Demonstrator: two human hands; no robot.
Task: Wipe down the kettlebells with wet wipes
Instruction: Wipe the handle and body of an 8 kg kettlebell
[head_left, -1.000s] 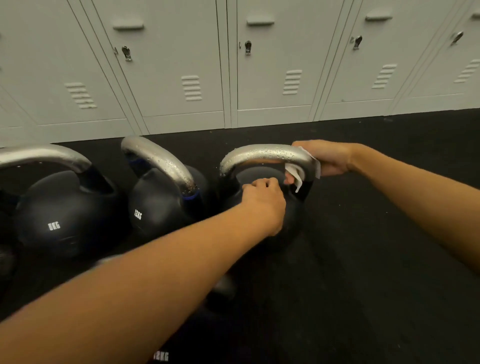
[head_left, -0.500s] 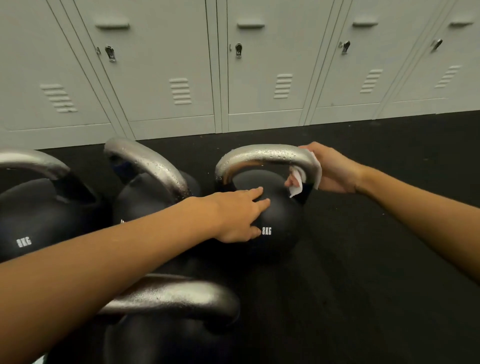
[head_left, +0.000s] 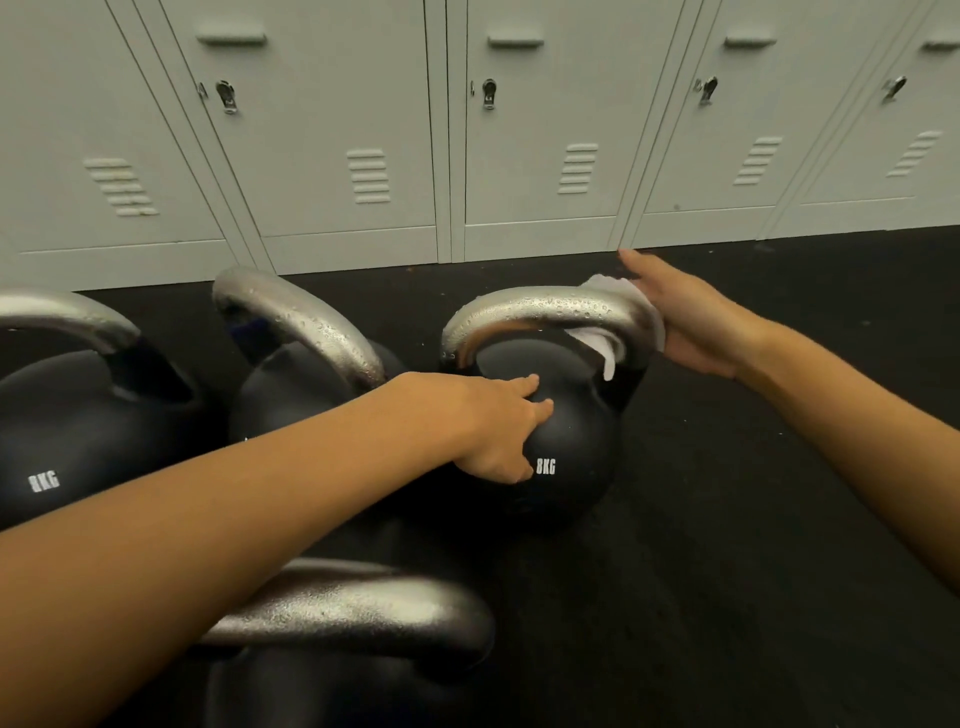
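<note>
The wiping is underway on the 8KG kettlebell (head_left: 566, 441) that stands on the black floor (head_left: 727, 571), rightmost of the row in front of the grey lockers (head_left: 540, 156). Its steel handle (head_left: 545, 309) glistens with droplets, which suggests it has had at least one pass, while its black body shows no sign of wetting that I can make out. To its left, the neighbouring kettlebell's handle (head_left: 306, 317) is also beaded with moisture; whether the far-left 8KG kettlebell (head_left: 78, 426) and the near kettlebell (head_left: 353, 623) below it are finished cannot be judged. The right hand (head_left: 691, 322) presses the white wet wipe (head_left: 602, 345) against the right bend of the handle, fingers fairly straight and pointing up and away, the wipe draped over the bar with a tail hanging inside the loop. The left hand (head_left: 498, 421) lies open on the ball's upper left face, fingers spread toward the loop, apparently steadying it.
</note>
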